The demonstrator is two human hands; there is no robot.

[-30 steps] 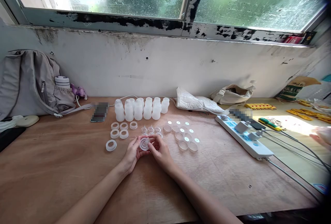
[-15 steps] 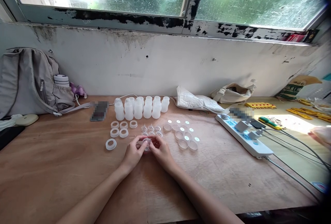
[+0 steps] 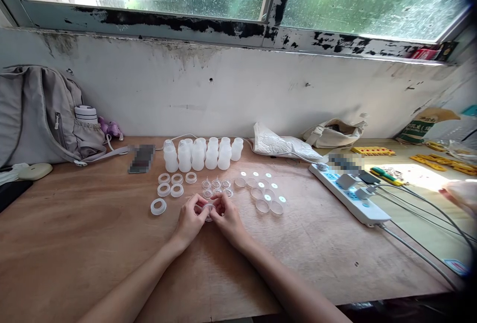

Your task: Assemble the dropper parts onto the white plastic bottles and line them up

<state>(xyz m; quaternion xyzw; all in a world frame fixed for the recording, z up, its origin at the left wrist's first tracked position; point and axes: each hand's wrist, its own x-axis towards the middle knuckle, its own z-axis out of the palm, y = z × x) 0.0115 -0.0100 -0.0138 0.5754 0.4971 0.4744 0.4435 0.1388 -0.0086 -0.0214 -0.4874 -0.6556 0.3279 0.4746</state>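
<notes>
A person's left hand (image 3: 191, 217) and right hand (image 3: 228, 218) are pinching a clear round piece (image 3: 209, 218) between thumbs and bent fingers, just below the center of the frame, over a wooden table (image 3: 112, 253). The fingers are largely hiding the piece, and whether it is touching the wood is impossible to tell.

Uneven thumb pressure is posing the likeliest risk: with one side bearing harder, the smooth plastic could be tipping, slipping out or seating crookedly against whatever the fingers are covering. A slip toward the top of the frame could be scattering the small clear fittings (image 3: 216, 184), which are standing just beyond the fingertips. The white ring (image 3: 158, 207) at center left and the clear discs (image 3: 262, 206) at center right are lying farther off, seemingly at less risk.

Being round, the piece is showing no clear long axis; its rim is appearing roughly level, the near edge curving toward the bottom of the frame. Which way its face is pointing is remaining uncertain behind the thumbs.
</notes>
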